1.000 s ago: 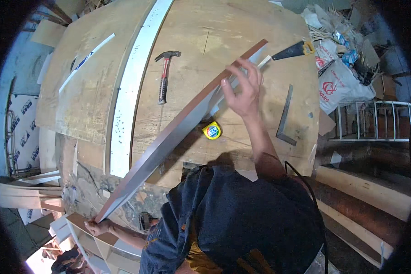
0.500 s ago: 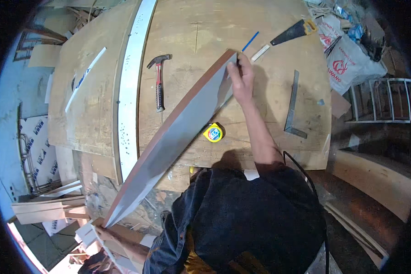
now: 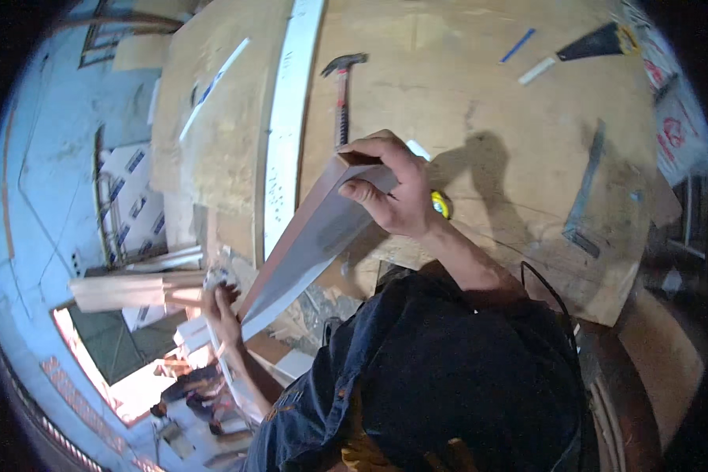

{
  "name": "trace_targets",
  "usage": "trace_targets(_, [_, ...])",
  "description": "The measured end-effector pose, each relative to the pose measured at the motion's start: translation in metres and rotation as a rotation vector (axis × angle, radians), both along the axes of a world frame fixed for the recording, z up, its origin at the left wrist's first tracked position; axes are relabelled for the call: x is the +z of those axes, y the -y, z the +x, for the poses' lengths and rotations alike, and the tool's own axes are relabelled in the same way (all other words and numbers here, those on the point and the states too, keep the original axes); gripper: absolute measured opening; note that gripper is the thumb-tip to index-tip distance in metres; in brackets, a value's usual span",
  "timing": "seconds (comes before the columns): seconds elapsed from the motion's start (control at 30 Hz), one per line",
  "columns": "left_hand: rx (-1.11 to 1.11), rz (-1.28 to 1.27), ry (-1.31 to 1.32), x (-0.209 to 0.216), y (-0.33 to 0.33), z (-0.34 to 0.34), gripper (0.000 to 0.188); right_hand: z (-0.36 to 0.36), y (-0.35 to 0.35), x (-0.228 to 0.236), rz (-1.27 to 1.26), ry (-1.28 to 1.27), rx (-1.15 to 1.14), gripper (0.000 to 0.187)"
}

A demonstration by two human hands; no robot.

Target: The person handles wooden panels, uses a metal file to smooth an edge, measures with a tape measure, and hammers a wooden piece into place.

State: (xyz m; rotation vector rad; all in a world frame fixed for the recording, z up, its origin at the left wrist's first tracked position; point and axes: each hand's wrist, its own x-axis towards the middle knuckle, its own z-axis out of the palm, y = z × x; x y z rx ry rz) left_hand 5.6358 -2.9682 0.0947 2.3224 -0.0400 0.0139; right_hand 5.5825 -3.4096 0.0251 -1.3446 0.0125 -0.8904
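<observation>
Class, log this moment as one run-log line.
left hand: grips board's near end | right hand: grips far end | board: lifted above workbench

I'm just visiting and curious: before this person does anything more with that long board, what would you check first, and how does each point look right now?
1. Right hand grips the upper end of the long board: ok.
2. Left hand holds the board's lower end: ok, though the exact grip is hard to see.
3. Board lifted off the plywood tabletop, tilted down toward the left hand: ok.
4. Hammer lies just beyond the board's upper end, close to its path: not ok.
5. Yellow tape measure sits beside the right hand, mostly hidden: cannot tell if it is in the way.
6. Hand saw and metal square lie well apart: ok.
</observation>
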Motion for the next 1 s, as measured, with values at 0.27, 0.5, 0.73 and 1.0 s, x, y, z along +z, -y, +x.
trace_targets(0.27, [-0.108,0.162,0.324,-0.003,0.069,-0.045,0.037,0.006,-0.013,0.001,-0.111,0.049,0.082,0.036])
trace_targets(0.5, [-0.023,0.204,0.377,-0.018,0.04,-0.051,0.035,0.004,-0.028,-0.013,-0.012,0.037,0.288,0.03])
trace_targets(0.73, [0.0,0.195,0.366,-0.013,0.029,-0.05,0.031,0.003,-0.042,-0.009,-0.053,-0.032,0.353,0.025])
trace_targets(1.0, [0.025,0.218,0.446,0.0,0.031,-0.046,0.026,0.017,-0.04,0.017,-0.046,0.017,0.333,0.021])
